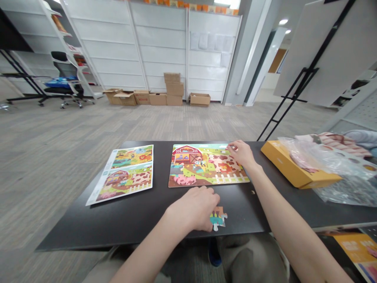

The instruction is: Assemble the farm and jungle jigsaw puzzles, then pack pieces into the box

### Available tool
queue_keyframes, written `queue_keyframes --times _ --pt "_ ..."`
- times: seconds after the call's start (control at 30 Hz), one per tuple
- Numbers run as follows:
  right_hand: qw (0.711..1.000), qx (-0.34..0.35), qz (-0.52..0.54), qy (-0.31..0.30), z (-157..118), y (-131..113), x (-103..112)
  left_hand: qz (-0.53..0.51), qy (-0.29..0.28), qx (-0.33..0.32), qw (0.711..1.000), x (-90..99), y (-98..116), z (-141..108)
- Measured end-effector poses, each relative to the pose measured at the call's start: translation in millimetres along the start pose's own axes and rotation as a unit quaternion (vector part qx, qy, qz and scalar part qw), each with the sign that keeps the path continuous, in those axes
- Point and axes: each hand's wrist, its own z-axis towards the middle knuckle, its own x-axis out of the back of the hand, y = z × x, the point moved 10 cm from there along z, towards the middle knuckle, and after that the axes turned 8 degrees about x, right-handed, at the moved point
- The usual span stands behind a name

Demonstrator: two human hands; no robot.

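Observation:
A farm-picture puzzle board (203,165) lies flat on the black table (132,224). My right hand (240,152) is at the board's top right corner, its fingers pinched together; what they hold, if anything, is too small to name. Near the table's front edge, my left hand (202,206) is curled over a loose puzzle piece (218,218) with teal, green and orange print. The piece sticks out to the right of the fingers, which are closed around its left side. A printed picture sheet (126,173) lies left of the board.
On the right are a yellow box (297,165), clear plastic packaging (347,184) and folded cloth. A tiny scrap (253,192) lies below the board. Cardboard boxes (173,92), an office chair (64,80) and an easel stand beyond the table.

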Motion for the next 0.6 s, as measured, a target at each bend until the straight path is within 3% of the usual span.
queue_keyframes --times 0.2,0.33,0.43,0.6 --pt "1.000 -0.001 0.015 0.025 1.1 0.3 4.4 -0.034 0.014 -0.019 0.999 5.9 2.5 2.1" --pt "0.994 -0.025 0.103 0.037 2.8 -2.3 5.3 -0.141 0.038 -0.022 0.989 24.9 -19.9 3.2" --pt "0.970 -0.008 0.238 -0.056 1.2 -32.3 -11.6 -0.219 0.105 -0.011 0.970 47.7 -51.7 2.2" --pt "0.885 0.098 0.381 -0.250 -22.8 -121.0 -32.4 -0.320 0.257 0.053 0.910 74.7 -107.3 0.6"
